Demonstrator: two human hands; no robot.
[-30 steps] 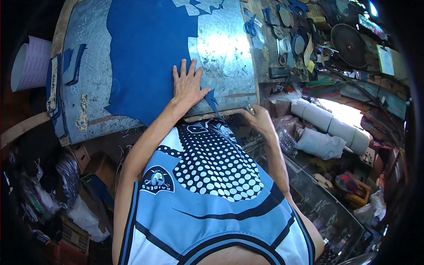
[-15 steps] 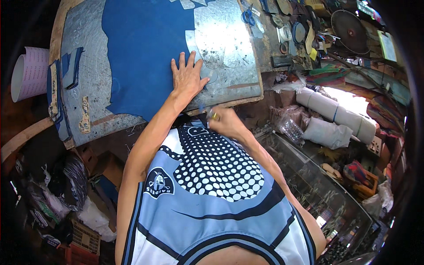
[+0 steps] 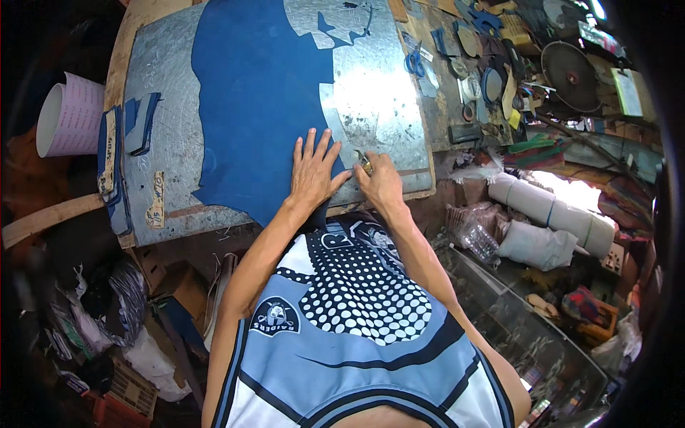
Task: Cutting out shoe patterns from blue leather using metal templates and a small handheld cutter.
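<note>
A large blue sheet (image 3: 250, 107), leather-like, lies over the metal-topped board and hangs past its near edge. My left hand (image 3: 314, 171) presses flat on the sheet near its right edge, fingers spread. Beside those fingers, a pale grey curved pattern piece (image 3: 332, 118) lies along the sheet's edge, partly hidden by the hand. My right hand (image 3: 382, 178) is on the metal surface just right of my left thumb. It is closed around a small brass-coloured knife (image 3: 367, 167), whose short curved tip points away from me. Most of its handle is hidden in my fingers.
The board (image 3: 168, 135) has a wooden rim. Stacked blue pieces (image 3: 143, 123) lie on its left side, blue scissors (image 3: 414, 63) beyond its right edge. A fan (image 3: 571, 76) and wrapped white rolls (image 3: 549, 207) are at the right; a curled pink-white sheet (image 3: 71, 118) stands left.
My right hand has moved from near my shirt, below the board's edge, forward onto the metal surface with the knife. My left hand stays flat on the sheet. The whole view has shifted slightly.
</note>
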